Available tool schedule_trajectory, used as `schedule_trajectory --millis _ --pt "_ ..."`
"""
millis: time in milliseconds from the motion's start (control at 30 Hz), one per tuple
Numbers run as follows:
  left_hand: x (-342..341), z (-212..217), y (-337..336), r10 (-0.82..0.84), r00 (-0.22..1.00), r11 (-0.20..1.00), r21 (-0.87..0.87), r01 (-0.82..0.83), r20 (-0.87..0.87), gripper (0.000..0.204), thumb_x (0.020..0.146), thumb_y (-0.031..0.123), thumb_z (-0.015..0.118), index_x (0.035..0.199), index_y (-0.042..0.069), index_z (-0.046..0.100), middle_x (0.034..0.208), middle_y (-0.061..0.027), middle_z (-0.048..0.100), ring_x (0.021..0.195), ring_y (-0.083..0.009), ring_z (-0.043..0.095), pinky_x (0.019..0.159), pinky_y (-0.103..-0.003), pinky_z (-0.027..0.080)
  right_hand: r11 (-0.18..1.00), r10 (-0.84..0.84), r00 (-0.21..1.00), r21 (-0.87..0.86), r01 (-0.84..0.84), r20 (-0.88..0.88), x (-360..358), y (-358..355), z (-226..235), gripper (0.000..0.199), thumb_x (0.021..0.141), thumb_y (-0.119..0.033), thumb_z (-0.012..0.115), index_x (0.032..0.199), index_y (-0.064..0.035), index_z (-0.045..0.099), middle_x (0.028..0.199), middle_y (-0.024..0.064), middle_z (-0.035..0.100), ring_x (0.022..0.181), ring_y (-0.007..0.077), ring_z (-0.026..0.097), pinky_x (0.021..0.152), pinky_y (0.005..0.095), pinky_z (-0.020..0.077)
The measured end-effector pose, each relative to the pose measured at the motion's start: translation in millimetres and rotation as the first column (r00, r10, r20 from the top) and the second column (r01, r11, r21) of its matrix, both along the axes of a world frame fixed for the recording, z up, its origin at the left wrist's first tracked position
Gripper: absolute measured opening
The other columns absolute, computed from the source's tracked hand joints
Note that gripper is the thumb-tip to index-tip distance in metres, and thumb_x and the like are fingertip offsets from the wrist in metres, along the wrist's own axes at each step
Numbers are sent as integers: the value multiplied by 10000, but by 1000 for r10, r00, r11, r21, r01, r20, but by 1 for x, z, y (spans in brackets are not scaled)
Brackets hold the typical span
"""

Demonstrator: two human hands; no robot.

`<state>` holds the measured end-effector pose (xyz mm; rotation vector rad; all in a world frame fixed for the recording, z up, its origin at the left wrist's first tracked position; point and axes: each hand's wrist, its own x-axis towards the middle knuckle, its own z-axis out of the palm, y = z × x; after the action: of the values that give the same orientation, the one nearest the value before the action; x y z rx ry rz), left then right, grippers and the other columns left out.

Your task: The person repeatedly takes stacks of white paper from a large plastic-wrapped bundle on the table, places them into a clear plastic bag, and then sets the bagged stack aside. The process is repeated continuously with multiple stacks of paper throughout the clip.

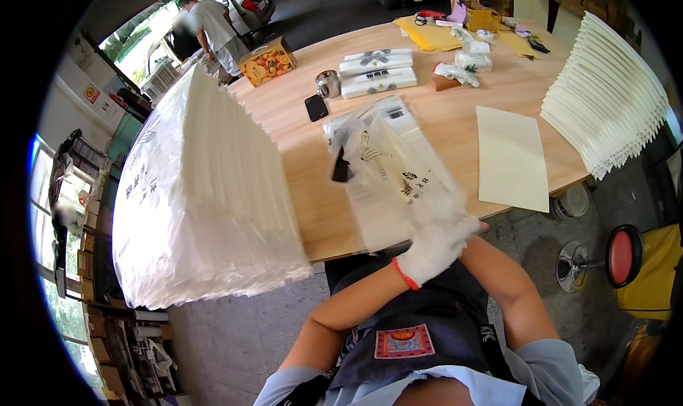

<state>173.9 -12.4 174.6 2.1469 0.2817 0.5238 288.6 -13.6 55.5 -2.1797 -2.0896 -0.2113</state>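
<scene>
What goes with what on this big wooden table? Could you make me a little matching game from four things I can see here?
Things:
1. phone
2. stool seat
3. cream sheet
4. box of oranges

Descriptions:
A. red and round, right of the table
B. lying flat on the right part of the table
C. at the far left table edge
D. black, beside a small metal pot

Pairs: 1-D, 2-A, 3-B, 4-C

Black phone (316, 108); metal cup (328, 83); orange box (267, 62)
</scene>
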Motion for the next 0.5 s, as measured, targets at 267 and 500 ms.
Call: schedule_trajectory --millis 267,500 --pt "-72 -105 17 194 981 978 81 -191 -28 242 738 95 664 980 105 671 764 -62 639 615 -184 599 581 -265 477 894 -106 967 403 195 -233 -44 -79 29 331 748 -262 620 1034 -102 578 1011 99 598 988 245 562 847 379 427" --pt "-145 -171 24 612 786 642 529 -556 83 121 705 108 665 776 95 567 779 -74 554 708 -268 546 585 -356 452 931 -349 921 -174 320 -171 2 -94 3 253 853 -309 487 920 -74 554 674 106 615 619 300 626 536 454 473"
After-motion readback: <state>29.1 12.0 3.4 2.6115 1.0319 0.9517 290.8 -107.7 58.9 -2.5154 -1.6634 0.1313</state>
